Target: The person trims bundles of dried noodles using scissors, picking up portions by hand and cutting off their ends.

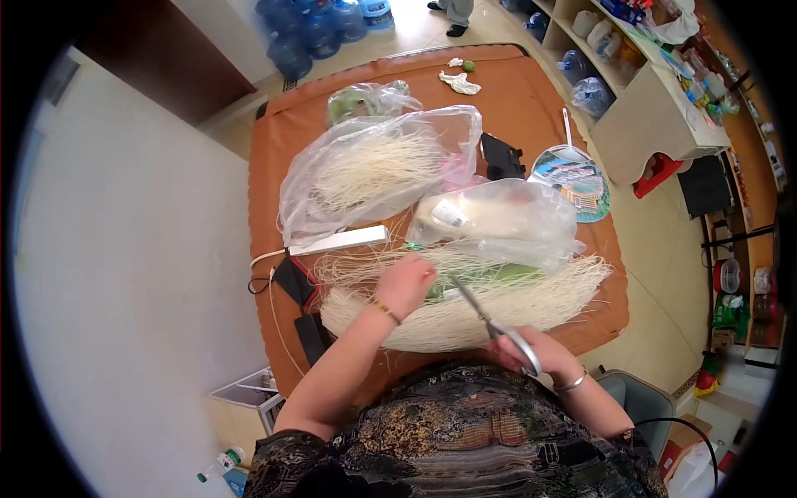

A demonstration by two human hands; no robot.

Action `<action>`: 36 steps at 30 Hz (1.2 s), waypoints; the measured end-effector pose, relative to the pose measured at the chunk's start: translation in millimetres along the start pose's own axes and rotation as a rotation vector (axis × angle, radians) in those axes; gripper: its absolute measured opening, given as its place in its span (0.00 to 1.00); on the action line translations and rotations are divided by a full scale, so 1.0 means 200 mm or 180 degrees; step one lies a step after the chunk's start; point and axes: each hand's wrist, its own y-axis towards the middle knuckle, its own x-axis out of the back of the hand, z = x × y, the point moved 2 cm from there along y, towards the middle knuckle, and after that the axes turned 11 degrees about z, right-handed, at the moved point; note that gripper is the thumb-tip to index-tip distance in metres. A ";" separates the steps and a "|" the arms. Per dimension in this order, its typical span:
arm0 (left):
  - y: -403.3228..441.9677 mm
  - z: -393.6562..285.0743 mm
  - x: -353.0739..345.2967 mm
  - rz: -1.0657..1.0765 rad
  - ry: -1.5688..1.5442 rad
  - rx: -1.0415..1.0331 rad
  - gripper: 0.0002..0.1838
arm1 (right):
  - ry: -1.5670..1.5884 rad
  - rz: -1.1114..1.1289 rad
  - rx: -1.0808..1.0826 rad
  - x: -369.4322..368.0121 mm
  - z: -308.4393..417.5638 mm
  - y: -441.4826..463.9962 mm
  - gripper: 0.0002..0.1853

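A large bundle of thin, pale dried noodles (531, 311) spreads across the near side of the table, with a green and clear wrapper (515, 272) among the strands. My left hand (405, 285) is over the bundle's left part, fingers curled together; what they pinch, if anything, is too small to make out. In my right hand (540, 353) is a pair of scissors (476, 305), gripped by the handles near my body. Its blades point away from me over the noodles, their tips to the right of my left hand.
The brown table (598, 324) also holds an open plastic bag of noodles (382, 170), another clear bag (498, 217), a white power strip (340, 241), a round hand fan (573, 183) and a black item (501, 156). A person's legs (457, 12) show beyond it.
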 end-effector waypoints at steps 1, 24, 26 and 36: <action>0.06 -0.01 -0.06 0.0004 -0.0010 -0.0020 0.07 | 0.0045 -0.0259 0.0040 0.01 0.00 -0.02 0.26; -0.36 0.08 0.14 0.0229 0.0232 0.0324 0.06 | 0.0282 -0.0057 -0.0468 -0.02 0.03 0.29 0.29; -0.37 0.07 0.15 0.0298 0.0319 0.0354 0.05 | 0.0478 -0.0104 -0.0511 -0.03 0.03 0.29 0.27; -0.14 0.02 0.36 -0.0346 0.0564 -0.0464 0.06 | 0.0188 -0.0291 -0.0506 -0.04 0.01 0.21 0.24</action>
